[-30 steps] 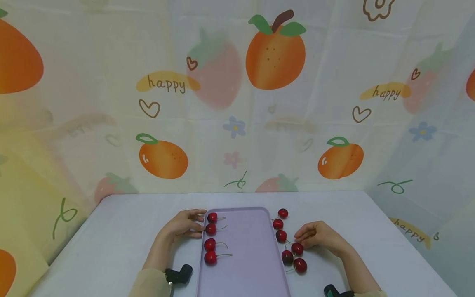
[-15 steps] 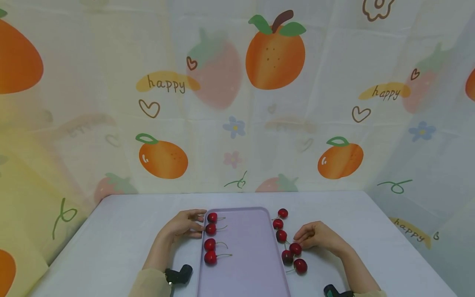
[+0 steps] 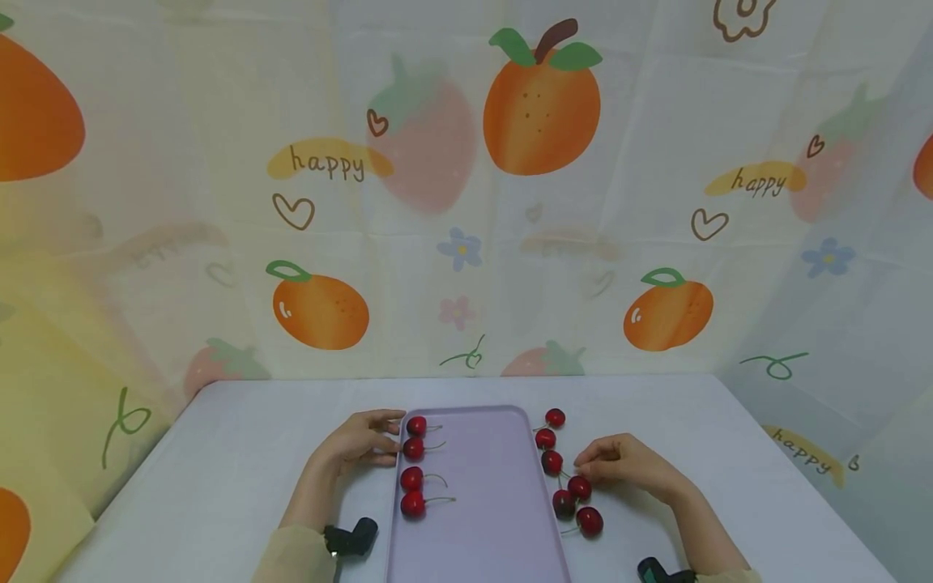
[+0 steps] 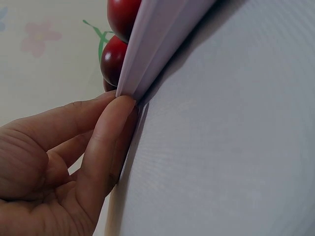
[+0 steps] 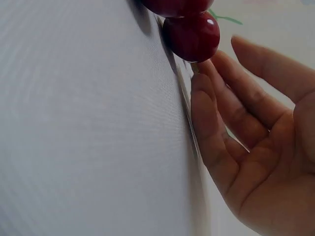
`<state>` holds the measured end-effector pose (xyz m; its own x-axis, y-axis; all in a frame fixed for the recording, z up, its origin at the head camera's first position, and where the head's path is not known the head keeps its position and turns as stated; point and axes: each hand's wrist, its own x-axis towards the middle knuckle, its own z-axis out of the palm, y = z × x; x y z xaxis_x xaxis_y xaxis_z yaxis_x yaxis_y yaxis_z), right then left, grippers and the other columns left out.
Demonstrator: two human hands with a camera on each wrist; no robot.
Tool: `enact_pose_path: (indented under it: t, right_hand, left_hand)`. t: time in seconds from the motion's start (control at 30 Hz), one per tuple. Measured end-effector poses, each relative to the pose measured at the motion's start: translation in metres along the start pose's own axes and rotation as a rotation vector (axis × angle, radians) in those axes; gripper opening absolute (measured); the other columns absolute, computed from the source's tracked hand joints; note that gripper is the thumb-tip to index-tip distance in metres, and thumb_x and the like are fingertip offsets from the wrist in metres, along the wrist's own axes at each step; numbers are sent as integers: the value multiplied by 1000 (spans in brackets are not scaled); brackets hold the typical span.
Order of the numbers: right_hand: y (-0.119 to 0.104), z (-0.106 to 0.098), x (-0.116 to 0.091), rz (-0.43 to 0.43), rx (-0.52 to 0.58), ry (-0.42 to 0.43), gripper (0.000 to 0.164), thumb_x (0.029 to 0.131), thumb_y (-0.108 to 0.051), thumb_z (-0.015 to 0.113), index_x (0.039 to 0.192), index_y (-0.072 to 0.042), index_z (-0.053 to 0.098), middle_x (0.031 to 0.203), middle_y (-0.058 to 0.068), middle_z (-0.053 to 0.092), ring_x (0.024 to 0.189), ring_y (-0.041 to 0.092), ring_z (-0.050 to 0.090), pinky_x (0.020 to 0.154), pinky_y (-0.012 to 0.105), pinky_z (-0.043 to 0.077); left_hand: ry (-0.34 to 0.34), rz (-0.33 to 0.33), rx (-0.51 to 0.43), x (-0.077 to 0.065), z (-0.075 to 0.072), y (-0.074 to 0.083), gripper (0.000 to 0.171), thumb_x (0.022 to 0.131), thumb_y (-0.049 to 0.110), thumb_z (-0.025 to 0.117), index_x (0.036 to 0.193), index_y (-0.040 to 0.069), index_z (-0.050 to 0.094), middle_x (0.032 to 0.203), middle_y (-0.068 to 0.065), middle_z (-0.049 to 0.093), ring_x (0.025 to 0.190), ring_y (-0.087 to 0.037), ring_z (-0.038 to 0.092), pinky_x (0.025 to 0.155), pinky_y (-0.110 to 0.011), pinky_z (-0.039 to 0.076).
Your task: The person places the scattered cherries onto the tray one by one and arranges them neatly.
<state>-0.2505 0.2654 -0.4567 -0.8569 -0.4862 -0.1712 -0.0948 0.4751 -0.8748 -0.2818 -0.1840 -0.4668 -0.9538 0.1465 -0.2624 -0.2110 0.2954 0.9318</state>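
Observation:
My left hand (image 3: 362,440) reaches to the left wall of a lilac tray (image 3: 487,486), its fingertips against the outer wall and rim. The left wrist view shows the thumb (image 4: 110,125) right at the rim. A column of several cherries (image 3: 412,479) with stems lies along the tray's left side. My right hand (image 3: 619,460) is low over the table, right of the tray, with thumb and a finger pinching a cherry stem (image 5: 195,67) just below a dark red cherry (image 5: 192,38). In the head view its fingertips are close to a cherry (image 3: 579,487).
Several more cherries (image 3: 589,521) lie on the white table (image 3: 700,405) in an uneven line along the tray's right wall. A fruit-printed cloth (image 3: 466,202) stands behind the table. Black cameras (image 3: 353,536) are worn on both wrists.
My right hand has slid slightly left, and the cherry by its fingertips has shifted left too. My left hand and the tray stay in place.

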Motion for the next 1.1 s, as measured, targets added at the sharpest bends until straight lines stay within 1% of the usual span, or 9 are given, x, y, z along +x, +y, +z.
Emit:
enact_pose_path:
  t: [0.17,0.27,0.37,0.47,0.63,0.7,0.87,1.0,1.1]
  right_hand:
    - [-3,2,-1,-3,33,-45,32,88,-21,72,112,0,70,106,10,74,88,14,67,76,22,59]
    - [-5,3,0,-18,36,-67,33,86,-17,74,113,0,69,109,15,73,84,15,65,73,23,58]
    - [-6,4,0,-37,20,-89,33,84,-15,76,113,1,69,108,18,72,80,14,65,72,22,56]
    - [-7,5,1,-46,-18,-98,33,82,-13,77,112,0,69,102,17,72,75,12,65,70,22,55]
    - [-11,7,2,-45,-73,-92,32,81,-13,78,110,-3,71,97,13,72,73,12,64,66,22,55]
    - [-11,8,2,-49,-77,-91,32,81,-14,78,110,-4,71,98,13,71,74,13,65,66,22,55]
    - [-8,6,2,-61,-63,-89,32,83,-15,77,112,-4,70,103,12,71,78,13,66,67,22,56]
    - [-7,5,1,-52,-52,-72,32,85,-18,75,114,-5,70,104,10,72,80,14,67,68,22,58]
    - [-7,3,1,-45,-64,-48,32,85,-19,75,114,-6,70,105,10,72,81,14,66,70,22,58]
  left_hand:
    - [-11,5,6,-1,0,0,61,81,-6,68,140,3,53,119,-18,57,79,-17,66,70,-31,64]
    - [-10,5,9,-1,0,1,61,81,-6,68,140,3,53,119,-18,57,79,-17,66,70,-31,64]
    - [-7,0,13,-1,0,1,61,82,-6,68,140,3,53,119,-17,57,80,-17,66,71,-31,64]
    - [4,-9,7,-1,0,2,60,81,-5,68,139,5,54,118,-16,58,81,-17,66,71,-30,64]
    - [2,6,-1,-1,1,1,60,81,-7,67,138,2,54,115,-16,58,81,-16,65,72,-31,64]
    - [-6,16,-2,-1,1,0,60,81,-9,66,139,0,52,114,-17,58,80,-16,65,72,-32,65]
    - [-17,23,-9,0,-1,-2,61,81,-9,66,140,0,52,115,-17,58,80,-16,65,72,-33,65]
    - [-27,24,-8,1,-1,-3,61,81,-8,66,140,0,52,116,-18,58,80,-16,65,72,-33,65]
    - [-26,23,-8,1,-1,-3,61,81,-7,67,140,1,52,116,-18,58,80,-16,65,72,-33,65]
